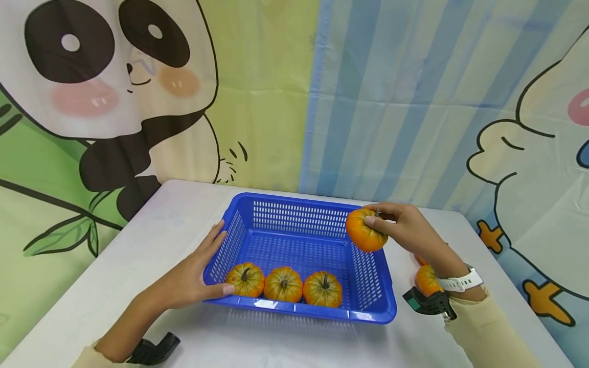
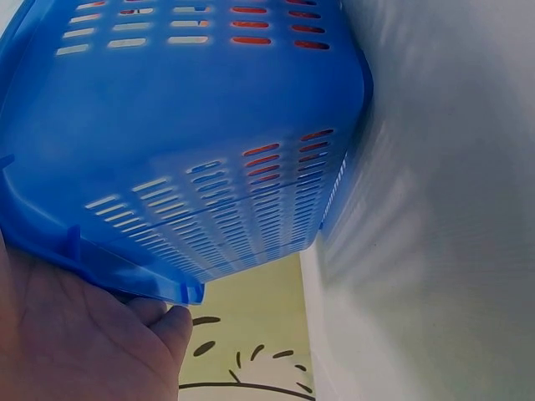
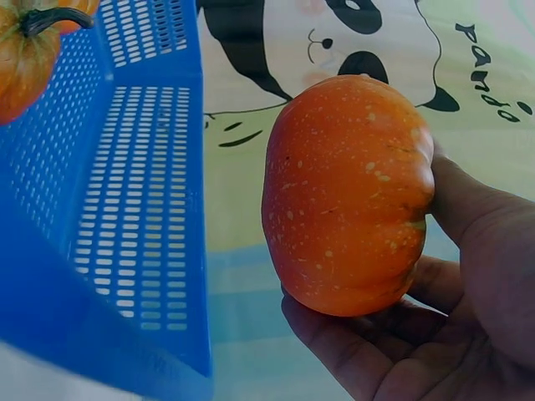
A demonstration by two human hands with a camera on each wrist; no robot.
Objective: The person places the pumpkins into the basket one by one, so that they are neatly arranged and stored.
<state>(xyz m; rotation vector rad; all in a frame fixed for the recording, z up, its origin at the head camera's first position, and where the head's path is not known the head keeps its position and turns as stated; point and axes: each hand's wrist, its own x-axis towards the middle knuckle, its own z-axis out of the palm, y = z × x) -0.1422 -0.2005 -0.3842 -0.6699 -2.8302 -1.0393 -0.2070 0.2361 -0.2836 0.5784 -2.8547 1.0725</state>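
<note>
Above the right side of a blue plastic basket [image 1: 294,305], my right hand [image 1: 405,225] holds a small orange pumpkin [image 1: 361,231] between thumb and fingers. In the right wrist view, the pumpkin's speckled underside [image 3: 347,196] faces the camera beside the basket wall [image 3: 138,200]. My left hand [image 1: 193,278] rests at the basket's left rim, fingers stretched along it and thumb at the near corner. Seen from the left wrist, its fingertips lie at the rim's edge. Three yellow-orange pumpkins [image 1: 283,284] stand in a row along the basket's near side, stems up.
More pumpkins [image 1: 427,280] lie on the white table [image 1: 193,340] right of the basket, partly hidden behind my right wrist. A printed curtain [image 1: 262,102] with a panda hangs behind the table. Black straps with devices [image 1: 430,301] sit at both wrists.
</note>
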